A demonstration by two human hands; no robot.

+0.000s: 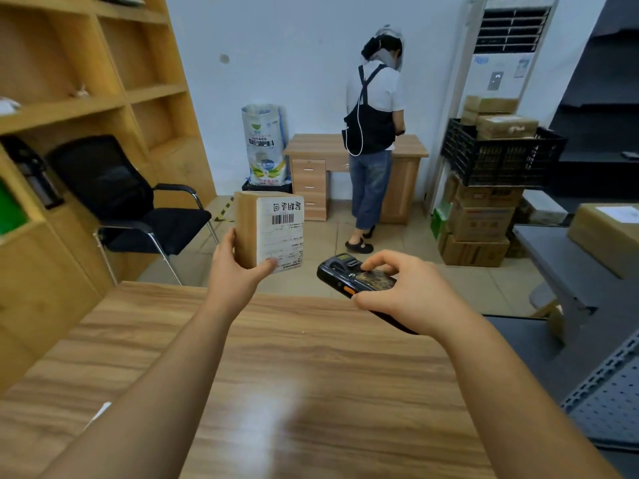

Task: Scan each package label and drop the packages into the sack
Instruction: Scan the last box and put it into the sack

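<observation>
Beyond the bare tabletop point(276, 357), the left hand point(231, 271) grips a package point(268, 229) label-up at 11 o'clock while the right hand point(408, 292) grips the scanner point(356, 276), apparently mid-scan; the drop into the sack point(264, 143) remains.

A wooden table point(276, 357) fills the near ground. Beyond its far edge, the left hand point(235, 267) holds a package point(268, 229) upright, and to its right the right hand point(408, 292) holds a handheld scanner point(352, 274). An office chair point(138, 209) stands to the left, before a shelving unit point(103, 81). Farther back, a sack point(264, 143) stands left of a desk point(318, 146), where a person point(373, 133) stands. To the right, a crate point(501, 157) of boxes sits on stacked cartons point(480, 223).
</observation>
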